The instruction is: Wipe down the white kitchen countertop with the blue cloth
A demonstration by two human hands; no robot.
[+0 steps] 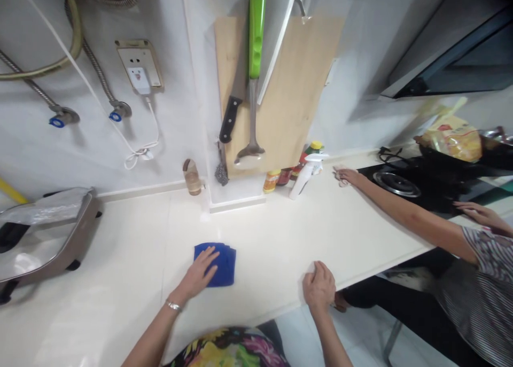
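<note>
A folded blue cloth lies flat on the white counter. My left hand rests palm down on its left part, fingers stretched out and slightly spread, with a bracelet at the wrist. Near the counter's front edge, my right hand leans on the surface with its fingers curled in and close together. Nothing shows in it, though the palm side is hidden. Bare counter separates it from the cloth.
A co-worker's hand presses a pale cloth beside the stove. A white spray bottle and an orange-labelled jar stand by the wall. An electric pan sits left. A knife and green-handled ladle hang ahead.
</note>
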